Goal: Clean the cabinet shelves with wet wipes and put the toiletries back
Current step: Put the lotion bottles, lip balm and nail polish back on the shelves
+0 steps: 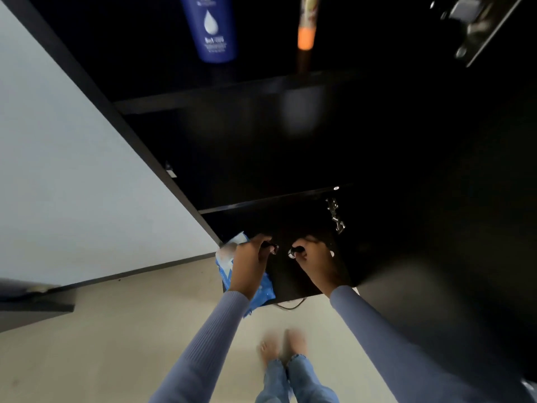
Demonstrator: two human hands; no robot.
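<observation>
Your left hand point(247, 257) and right hand point(312, 257), fingers curled, each pinch a small dark item I can't identify at the bottom shelf point(290, 286). Wet-wipes pack point(232, 271) lies at nine o'clock; judging restocking underway, set them down upright.

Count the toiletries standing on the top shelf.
2: a blue bottle toward the left and an orange-banded tube to its right. The dark cabinet may hide others.

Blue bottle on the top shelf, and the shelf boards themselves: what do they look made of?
The blue bottle looks like smooth, slightly glossy plastic: even colour, printed white drop, soft sheen. The shelf boards look like black laminated or painted wood board: flat straight edges with a faint satin reflection. The dim light leaves the exact finish uncertain.
</observation>
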